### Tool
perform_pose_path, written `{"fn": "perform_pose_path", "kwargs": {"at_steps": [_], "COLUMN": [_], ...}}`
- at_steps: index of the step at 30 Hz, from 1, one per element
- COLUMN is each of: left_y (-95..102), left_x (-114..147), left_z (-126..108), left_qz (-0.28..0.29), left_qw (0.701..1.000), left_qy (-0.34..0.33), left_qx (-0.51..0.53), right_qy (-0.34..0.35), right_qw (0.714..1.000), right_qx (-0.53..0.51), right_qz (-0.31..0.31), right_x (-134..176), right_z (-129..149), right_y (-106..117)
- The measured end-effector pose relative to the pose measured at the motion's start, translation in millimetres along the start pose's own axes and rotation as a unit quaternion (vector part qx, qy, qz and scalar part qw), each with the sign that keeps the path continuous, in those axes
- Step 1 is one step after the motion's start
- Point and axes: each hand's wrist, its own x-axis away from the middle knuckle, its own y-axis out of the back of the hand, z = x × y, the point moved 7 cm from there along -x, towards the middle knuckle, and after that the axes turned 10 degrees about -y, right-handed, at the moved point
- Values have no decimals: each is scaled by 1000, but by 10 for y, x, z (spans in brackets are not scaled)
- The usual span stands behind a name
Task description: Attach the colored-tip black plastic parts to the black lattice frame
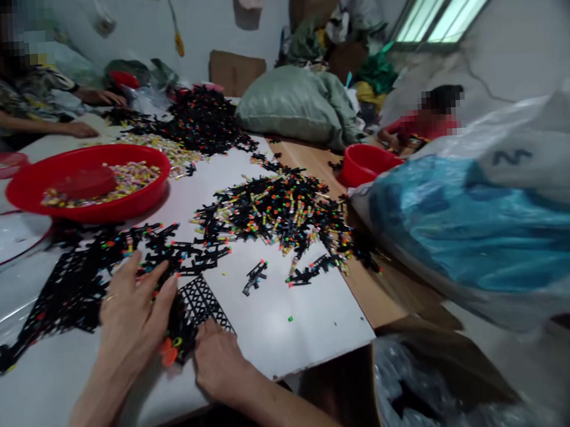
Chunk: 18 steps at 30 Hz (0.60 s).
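Observation:
My left hand [134, 307], with a ring on one finger, reaches over a heap of small black toy guns [81, 281] with coloured tips. Its fingers are spread apart and nothing shows in its grasp. Close to the table's front edge, my right hand [220, 360] is closed on the near end of a black plastic lattice rack [201, 297]; its fingertips are partly hidden. Between the hands lie an orange piece [169, 352] and other dark parts, too blurred to tell. One toy gun [254, 277] lies apart on the white tabletop [281, 328].
A red basin [91, 211] holds small wrapped pieces. Beyond are a mixed pile [279, 207], a dark pile [203, 119] and a green sack [293, 105]. At right stand a red bucket [368, 164] and large bag [481, 222]. Two people [21, 100] [426, 123] sit nearby.

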Motion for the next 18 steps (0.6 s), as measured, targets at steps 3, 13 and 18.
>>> {"fn": "perform_pose_path", "kwargs": {"at_steps": [3, 13, 18], "left_y": [67, -115, -119], "left_x": [72, 88, 101], "left_z": [-272, -280, -213], "left_qz": [13, 85, 99], "left_qw": [997, 986, 989], "left_qy": [-50, -26, -17], "left_qx": [-61, -143, -106], "right_qy": [46, -340, -406], "right_qw": [998, 929, 897], "right_qx": [-45, 70, -46], "right_qz": [-12, -130, -165], "right_x": [-42, -217, -101], "right_z": [-72, -2289, -2477], "right_y": [64, 1318, 1140]}}
